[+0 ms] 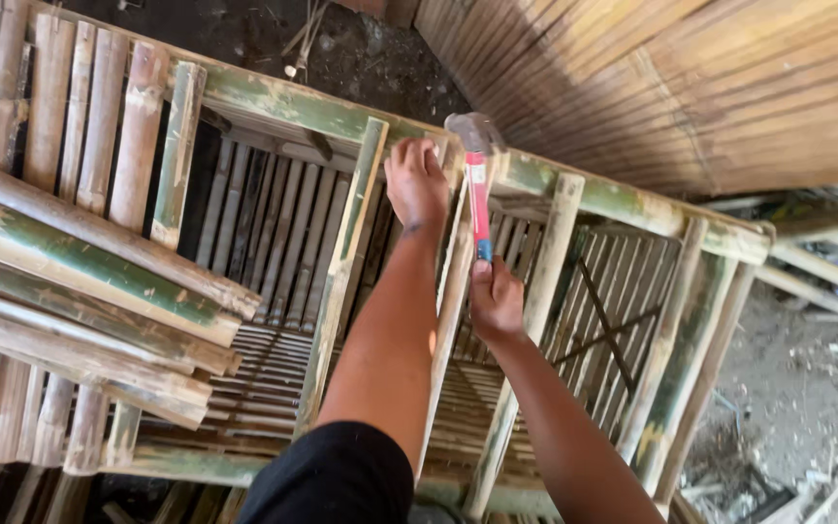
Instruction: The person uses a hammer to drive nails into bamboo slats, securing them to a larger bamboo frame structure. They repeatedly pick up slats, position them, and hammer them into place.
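head view looks down onto a large bamboo frame (623, 199) with a green-stained top rail running from upper left to right, upright slats dropping from it and a slatted deck low inside. to your left a bundle of loose bamboo poles (80, 281) lies slantwise across the frame's end, ends pointing toward the middle. at upper right a woven bamboo wall panel (691, 78) leans beside the frame, and bare dirt ground (797, 369) with scraps shows at lower right. between your two forearms one pale bamboo slat (453, 281) stands against the top rail. your left hand (416, 182) rests on the rail at the top of that slat, fingers curled over the edge, gripping the bamboo. your right hand (497, 301) sits lower, just right of the slat, its grip clenched round the bottom of a hammer (478, 189) with a red handle and blue butt. the hammer stands nearly upright, its blurred grey metal head at the rail, just right of your left hand's fingertips. you cannot tell from the blur whether the head touches the bamboo.
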